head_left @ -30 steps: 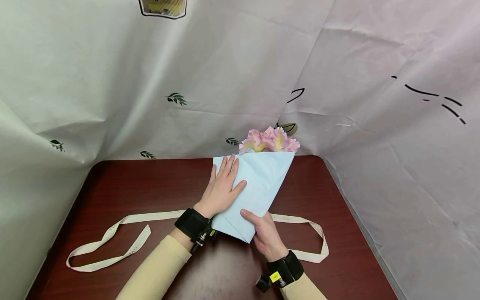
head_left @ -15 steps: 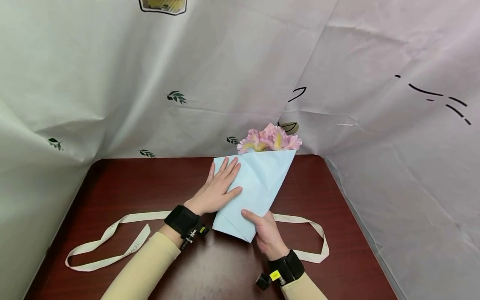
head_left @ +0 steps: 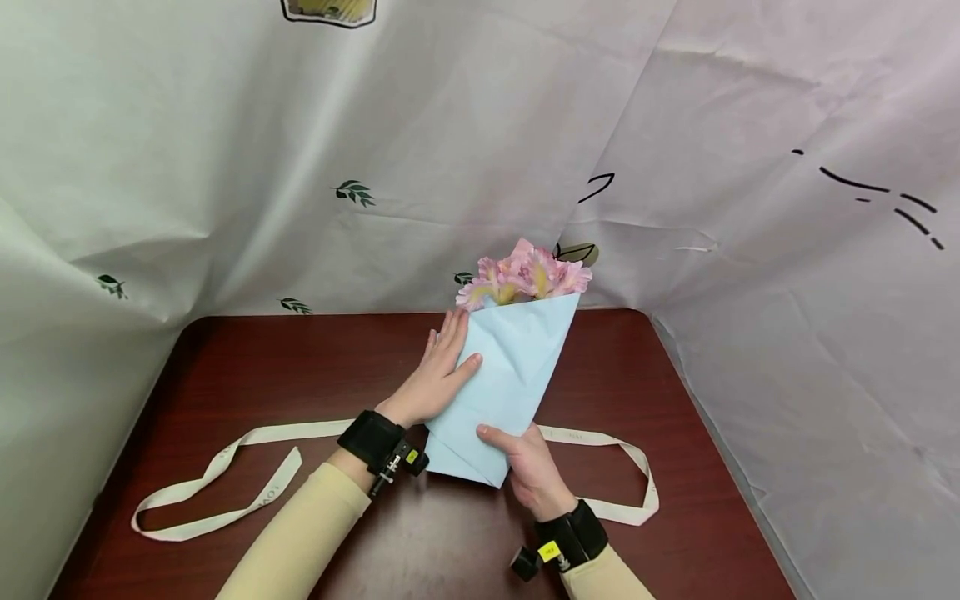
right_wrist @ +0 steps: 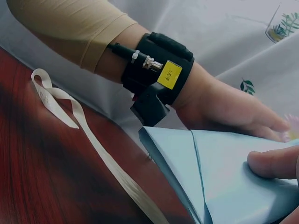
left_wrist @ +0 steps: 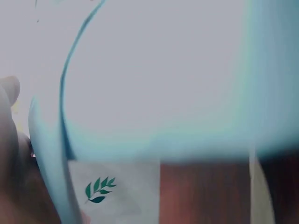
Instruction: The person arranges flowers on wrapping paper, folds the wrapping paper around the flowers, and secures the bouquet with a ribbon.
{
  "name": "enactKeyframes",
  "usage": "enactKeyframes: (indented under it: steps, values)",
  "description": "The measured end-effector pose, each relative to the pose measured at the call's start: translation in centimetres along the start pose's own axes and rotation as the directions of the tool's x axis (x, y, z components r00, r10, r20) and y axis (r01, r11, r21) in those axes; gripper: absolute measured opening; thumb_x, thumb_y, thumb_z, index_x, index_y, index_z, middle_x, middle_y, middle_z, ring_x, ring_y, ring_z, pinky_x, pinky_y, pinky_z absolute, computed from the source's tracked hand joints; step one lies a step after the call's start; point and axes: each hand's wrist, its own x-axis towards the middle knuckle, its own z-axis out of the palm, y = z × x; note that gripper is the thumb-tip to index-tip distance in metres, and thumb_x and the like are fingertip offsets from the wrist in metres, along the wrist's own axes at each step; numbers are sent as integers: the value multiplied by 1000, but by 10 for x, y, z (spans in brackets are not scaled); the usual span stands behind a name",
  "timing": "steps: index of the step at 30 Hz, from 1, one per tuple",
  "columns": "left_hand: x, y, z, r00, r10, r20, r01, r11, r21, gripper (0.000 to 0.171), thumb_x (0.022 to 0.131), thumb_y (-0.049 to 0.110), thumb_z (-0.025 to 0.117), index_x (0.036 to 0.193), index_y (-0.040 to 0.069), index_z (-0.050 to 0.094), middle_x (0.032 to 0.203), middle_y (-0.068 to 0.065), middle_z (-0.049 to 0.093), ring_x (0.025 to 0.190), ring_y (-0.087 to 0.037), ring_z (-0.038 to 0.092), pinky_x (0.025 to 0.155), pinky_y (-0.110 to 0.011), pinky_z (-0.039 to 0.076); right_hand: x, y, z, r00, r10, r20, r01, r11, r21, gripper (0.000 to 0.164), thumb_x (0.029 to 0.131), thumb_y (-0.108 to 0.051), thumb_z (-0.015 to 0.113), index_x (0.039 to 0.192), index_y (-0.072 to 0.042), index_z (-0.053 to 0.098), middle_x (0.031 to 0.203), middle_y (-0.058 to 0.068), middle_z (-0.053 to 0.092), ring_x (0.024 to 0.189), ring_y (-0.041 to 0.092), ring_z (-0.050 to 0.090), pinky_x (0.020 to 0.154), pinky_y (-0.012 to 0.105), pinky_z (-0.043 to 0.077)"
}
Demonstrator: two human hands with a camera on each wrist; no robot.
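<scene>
Pink flowers (head_left: pixel 528 273) with yellow centres rise out of a cone of light blue wrapping paper (head_left: pixel 513 358). My right hand (head_left: pixel 536 471) grips the lower end of this bouquet, thumb across the front and fingers hidden behind. Along the upper left side of the paper, my left hand (head_left: pixel 435 379) rests with its fingers straight, pointing toward the flowers. Blurred blue paper (left_wrist: pixel 154 84) fills most of the left wrist view. A folded edge crosses the paper (right_wrist: pixel 224 172) near the right thumb (right_wrist: pixel 271 163) in the right wrist view.
A long cream ribbon (head_left: pixel 195 487) with printed letters lies across the dark red table (head_left: pixel 420 542), passing behind the bouquet and looping on the right (head_left: pixel 641 492). A pale curtain (head_left: pixel 225 167) with leaf prints hangs behind the table.
The bouquet's top has shifted slightly left and up. The paper's left side has turned in, and my left hand now lies along that edge instead of flat on the front. My right hand keeps its grip.
</scene>
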Motion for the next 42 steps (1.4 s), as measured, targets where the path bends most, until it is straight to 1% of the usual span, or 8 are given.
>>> enactKeyframes:
  steps: [10,18,20,26,28,31,39,42]
  values:
    - [-1,-6,-7,975,-217,49,219,906,-362,69,99,65,31,156,35,8,164,18,0,153,-11,-2,123,-49,7,1,2,-2,1000,17,2,-17,1000,-9,58,80,-8,78,130,-8,49,120,3,63,107,16,66,89,33,54]
    - [-4,-13,-5,955,-246,164,282,591,-755,71,101,50,46,158,35,7,163,19,8,151,-5,4,124,-44,8,2,4,0,1000,18,9,-17,1000,-18,57,80,-8,77,130,-9,49,120,3,62,107,17,66,89,33,54]
    - [-5,-13,-3,956,-242,163,273,543,-794,75,101,45,50,158,34,3,164,18,8,151,-4,5,124,-41,9,2,4,0,1000,12,7,-12,1000,-15,58,81,-9,78,131,-10,49,122,3,61,109,16,65,91,33,53]
    - [-19,-12,9,948,-285,139,303,688,-660,84,99,49,50,155,38,-11,165,13,-10,152,-10,-8,124,-45,4,2,2,0,999,-11,-36,10,1000,-21,59,81,-15,79,132,-11,49,125,3,60,111,16,63,94,30,51]
    - [-25,-12,14,938,-314,149,332,688,-645,83,98,54,48,154,40,-12,164,15,-12,152,-11,-10,124,-47,4,2,1,-1,998,-20,-60,20,1000,-6,57,82,-16,79,131,-11,50,124,3,61,111,16,64,94,30,51]
    - [-30,-14,19,924,-354,145,345,606,-717,75,100,55,43,156,38,-4,164,16,-6,152,-10,-6,124,-45,6,3,0,-2,996,-38,-81,40,999,19,55,82,-15,78,130,-11,52,123,3,62,110,16,64,94,31,51]
    - [-35,-15,26,873,-475,113,274,286,-918,49,105,34,44,151,19,34,148,-1,45,131,-15,48,103,-27,43,2,-2,-1,994,-54,-91,60,997,56,53,83,-15,78,129,-12,52,119,1,63,108,16,65,94,32,52]
    - [-36,-13,27,862,-493,122,255,213,-943,43,106,29,43,147,19,41,141,-2,51,120,-13,56,91,-23,48,1,-2,0,996,-52,-68,55,997,48,53,84,-14,77,130,-11,52,120,1,63,109,16,64,94,32,51]
